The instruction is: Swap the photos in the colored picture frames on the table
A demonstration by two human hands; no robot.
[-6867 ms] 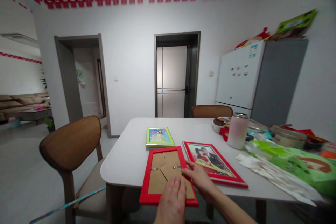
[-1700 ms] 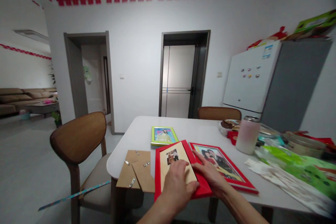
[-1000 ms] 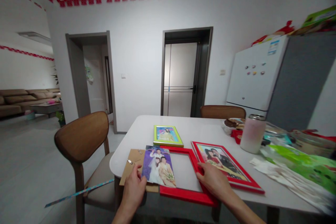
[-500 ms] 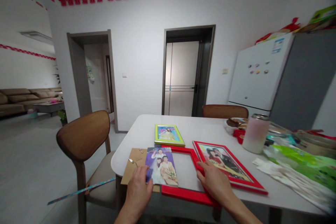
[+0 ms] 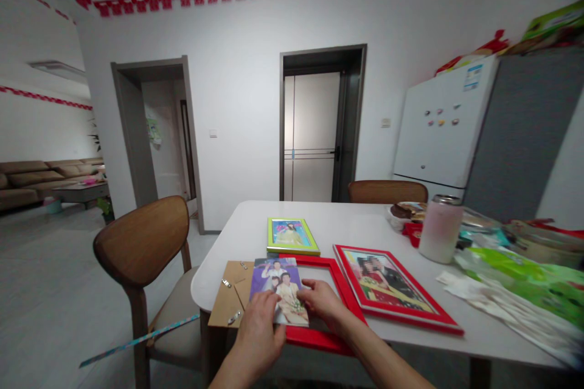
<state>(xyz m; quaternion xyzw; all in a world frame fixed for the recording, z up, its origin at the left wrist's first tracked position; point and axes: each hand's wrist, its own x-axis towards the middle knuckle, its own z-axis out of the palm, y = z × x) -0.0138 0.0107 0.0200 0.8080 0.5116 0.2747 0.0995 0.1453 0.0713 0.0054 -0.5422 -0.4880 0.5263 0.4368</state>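
Note:
A printed photo with a purple background lies over the left part of an empty red frame. My left hand is closed on the photo's lower left part, fingers on its face. At the photo's right edge, my right hand pinches it between thumb and fingers. Partly under the photo is a brown backing board with metal clips. A red frame holding a picture lies to the right, and a green frame lies behind.
On the table's right stand a pink and white bottle, a green plastic package and white cloth gloves. A wooden chair is at the left, another chair behind the table. A patterned strip crosses the left chair.
My right hand has left the red frame's right side and moved left to the photo's edge. My left hand has shifted right, farther over the photo. The view has shifted slightly.

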